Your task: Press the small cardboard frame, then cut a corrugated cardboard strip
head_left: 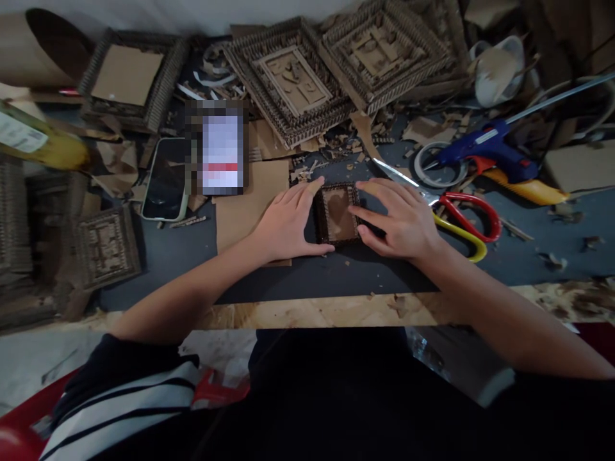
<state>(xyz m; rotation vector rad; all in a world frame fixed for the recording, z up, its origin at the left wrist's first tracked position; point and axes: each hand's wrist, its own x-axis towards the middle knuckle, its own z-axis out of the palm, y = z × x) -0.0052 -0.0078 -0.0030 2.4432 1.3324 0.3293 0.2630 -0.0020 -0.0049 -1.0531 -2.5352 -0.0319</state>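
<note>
A small rectangular cardboard frame [340,214] with ridged, corrugated walls and a brown bottom lies on the dark table surface in front of me. My left hand [288,221] braces its left side, index finger at the far corner and thumb along the near edge. From the right, my right hand [398,218] holds the opposite wall, its fingertips on the rim and one finger reaching slightly inside. Just right of that hand, partly under it, are scissors [468,218] with red and yellow handles. A flat cardboard sheet [250,221] lies partly beneath my left hand.
Larger corrugated frames [288,77] stand at the back among cardboard scraps. A blue glue gun [500,150] and a tape roll [439,165] are at right. Leftward are a phone [167,179], a lit, blurred screen [222,153], a yellow bottle [43,137] and a small frame [106,246].
</note>
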